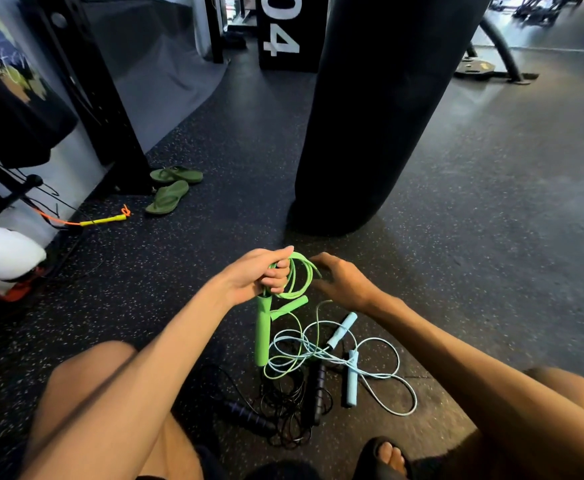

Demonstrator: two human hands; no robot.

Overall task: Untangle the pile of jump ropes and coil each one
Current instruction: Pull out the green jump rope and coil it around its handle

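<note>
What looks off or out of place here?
One yellow-handled rope lies off at far left, apart from the others. The green rope coiled in the left hand trails a loop down among loops of the light blue rope, not yet free.

Head-worn view, forward-down, close overhead.

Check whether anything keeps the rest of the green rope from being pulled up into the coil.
The light blue rope does: its loops cross the green rope's loose length on the floor below the left hand. Which lies on top is unclear.
</note>
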